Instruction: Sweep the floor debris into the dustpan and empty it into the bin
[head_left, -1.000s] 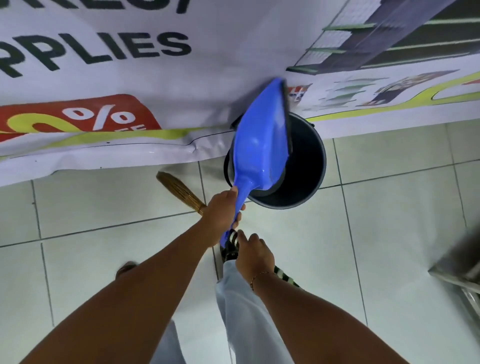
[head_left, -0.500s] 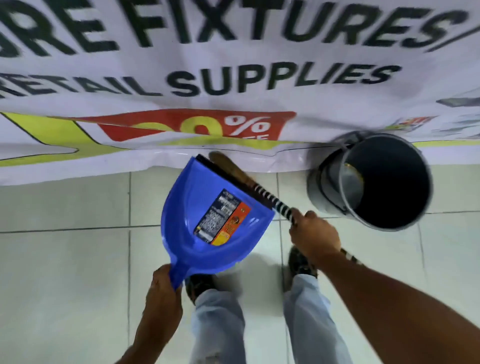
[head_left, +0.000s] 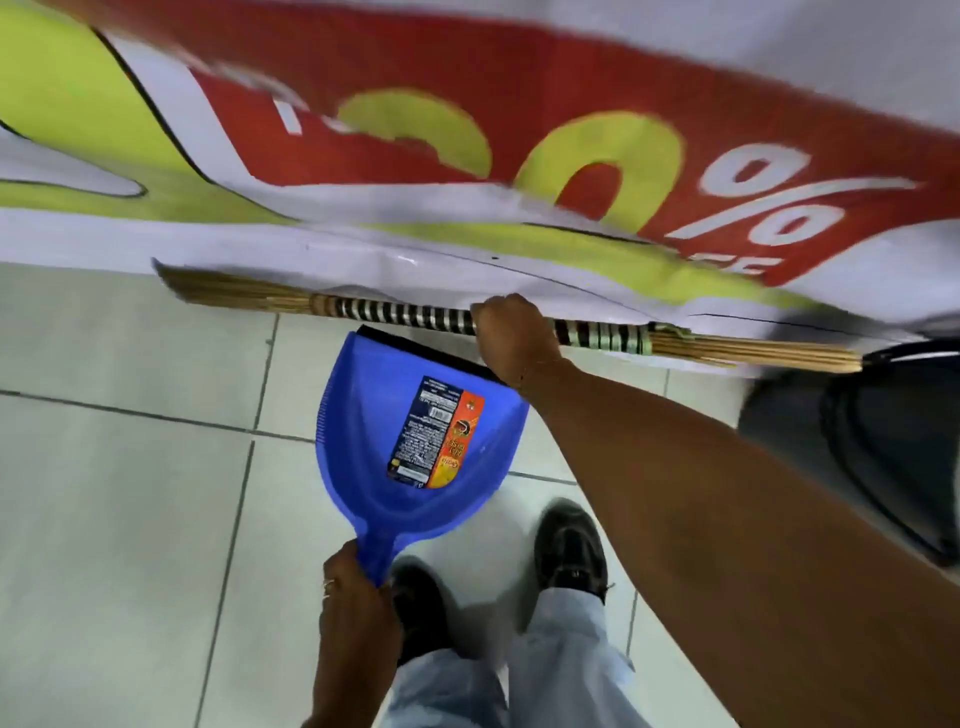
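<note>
My left hand (head_left: 356, 605) grips the handle of a blue dustpan (head_left: 415, 441), held above the tiled floor with its labelled inside facing up and its black lip away from me. No debris shows in it. My right hand (head_left: 511, 332) is closed around the striped wrapping of a stick broom (head_left: 395, 312), which lies level along the foot of the banner, just beyond the dustpan's lip. The dark round bin (head_left: 883, 441) stands at the right edge, partly cut off and blurred.
A large printed banner (head_left: 467, 156) in white, red and yellow hangs ahead down to the floor. Pale green floor tiles (head_left: 130, 467) stretch to the left. My two dark shoes (head_left: 569, 551) and light trouser legs are below the dustpan.
The dustpan came away from over the bin and swung left and down in front of me. The broom turned from slanted to level along the banner. The view shifted left, pushing the bin to the right edge.
</note>
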